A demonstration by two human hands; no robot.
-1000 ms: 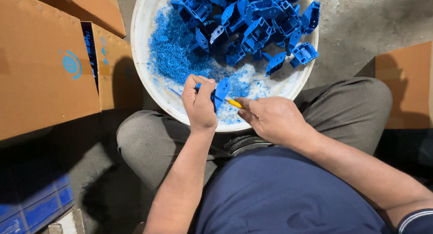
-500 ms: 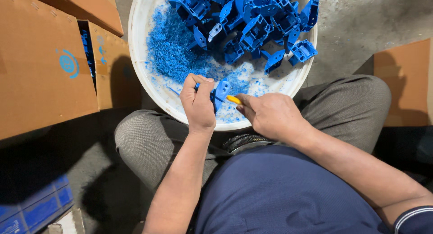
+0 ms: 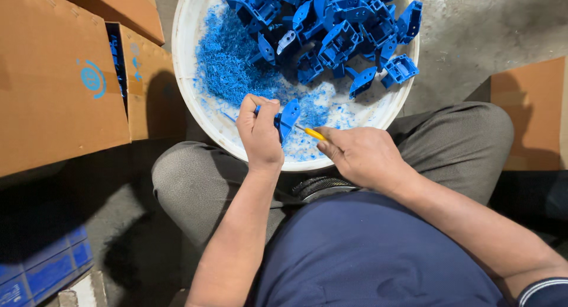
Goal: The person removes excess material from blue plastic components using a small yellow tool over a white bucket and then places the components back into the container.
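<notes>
My left hand (image 3: 259,132) grips a blue plastic part (image 3: 288,118) over the near rim of a white basin (image 3: 183,58). My right hand (image 3: 361,156) holds a small yellow-handled knife (image 3: 314,133), its tip against the part's edge. Blue plastic shavings (image 3: 228,70) cover the basin's left side and near bottom. A heap of several blue plastic parts (image 3: 337,29) fills the basin's far half. Both hands work close together, just in front of my knees.
Open brown cardboard boxes (image 3: 59,82) stand at the left, one showing blue parts inside. Another cardboard piece (image 3: 529,112) lies at the right. A blue crate (image 3: 41,271) sits at the lower left. The floor is grey concrete (image 3: 485,35).
The hands and part stay in nearly the same spot; the knife has shifted slightly along the part's edge. The view has drifted a little.
</notes>
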